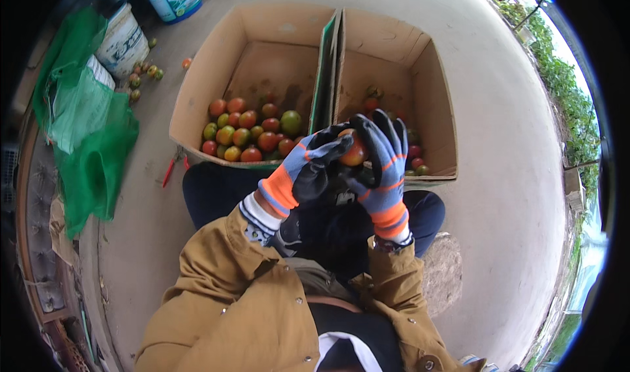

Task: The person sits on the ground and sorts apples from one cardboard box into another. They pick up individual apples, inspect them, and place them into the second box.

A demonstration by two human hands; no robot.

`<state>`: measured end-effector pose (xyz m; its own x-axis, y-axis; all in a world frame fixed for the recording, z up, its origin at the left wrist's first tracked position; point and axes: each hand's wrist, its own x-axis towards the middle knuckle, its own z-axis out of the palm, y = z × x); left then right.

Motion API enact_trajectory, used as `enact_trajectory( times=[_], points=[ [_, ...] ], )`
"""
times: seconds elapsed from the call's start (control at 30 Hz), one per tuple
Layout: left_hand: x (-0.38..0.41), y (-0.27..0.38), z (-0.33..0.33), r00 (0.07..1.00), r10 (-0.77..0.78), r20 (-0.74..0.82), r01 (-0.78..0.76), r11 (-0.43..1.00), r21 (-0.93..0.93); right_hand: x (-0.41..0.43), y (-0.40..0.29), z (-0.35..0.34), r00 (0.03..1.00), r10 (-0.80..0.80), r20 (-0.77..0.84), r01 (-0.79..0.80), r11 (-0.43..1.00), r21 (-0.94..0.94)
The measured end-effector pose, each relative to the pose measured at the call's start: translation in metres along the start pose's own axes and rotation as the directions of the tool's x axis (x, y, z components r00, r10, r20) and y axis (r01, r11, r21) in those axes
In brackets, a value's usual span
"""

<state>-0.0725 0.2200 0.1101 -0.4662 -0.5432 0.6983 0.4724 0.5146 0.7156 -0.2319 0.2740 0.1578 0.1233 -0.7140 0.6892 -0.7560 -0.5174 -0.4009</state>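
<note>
A red-orange tomato (353,150) is held between my two gloved hands, above the near edge of the cardboard boxes. My left hand (315,162), in a blue and black glove with an orange cuff, has its fingers on the tomato's left side. My right hand (381,153), gloved alike, curls round its right side. Red, orange and green tomatoes (241,136) lie at the near end of the left cardboard box (209,71). The right cardboard box (435,101) holds several more tomatoes (417,163), partly hidden behind my right hand.
Red-handled pruning shears (169,172) lie on the floor left of the boxes. Loose tomatoes (135,81) are beside a white bucket (123,42), near green netting (98,160). A blue bucket (174,0) stands farther back. A stone (443,273) sits by my right knee.
</note>
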Motion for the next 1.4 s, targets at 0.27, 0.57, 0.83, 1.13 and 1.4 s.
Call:
enact_trajectory(
  times=[0.27,0.57,0.83,1.13,1.4],
  points=[
    [0.001,0.022,-0.002,0.746,-0.661,-0.079,0.518,0.651,-0.556,-0.014,-0.009,0.03,0.994,0.033,0.105,-0.029,0.999,-0.041],
    [-0.035,-0.039,-0.238,0.316,-0.697,-0.644,0.779,-0.196,0.595,-0.014,0.093,-0.13,0.507,0.691,-0.516,-0.431,0.721,0.542],
    [-0.136,-0.084,-0.353,0.102,-0.853,-0.512,0.4,-0.436,0.806,-0.066,0.094,-0.014,0.591,0.609,-0.529,-0.322,0.779,0.538],
    [0.129,-0.085,0.0,0.884,-0.417,0.211,-0.007,0.44,0.898,-0.099,0.096,-0.055,0.373,0.672,-0.64,-0.393,0.739,0.548],
    [0.111,-0.217,0.198,0.356,-0.692,0.628,-0.109,0.637,0.763,-0.091,0.094,-0.043,0.43,0.65,-0.627,-0.455,0.755,0.471]
  ],
)
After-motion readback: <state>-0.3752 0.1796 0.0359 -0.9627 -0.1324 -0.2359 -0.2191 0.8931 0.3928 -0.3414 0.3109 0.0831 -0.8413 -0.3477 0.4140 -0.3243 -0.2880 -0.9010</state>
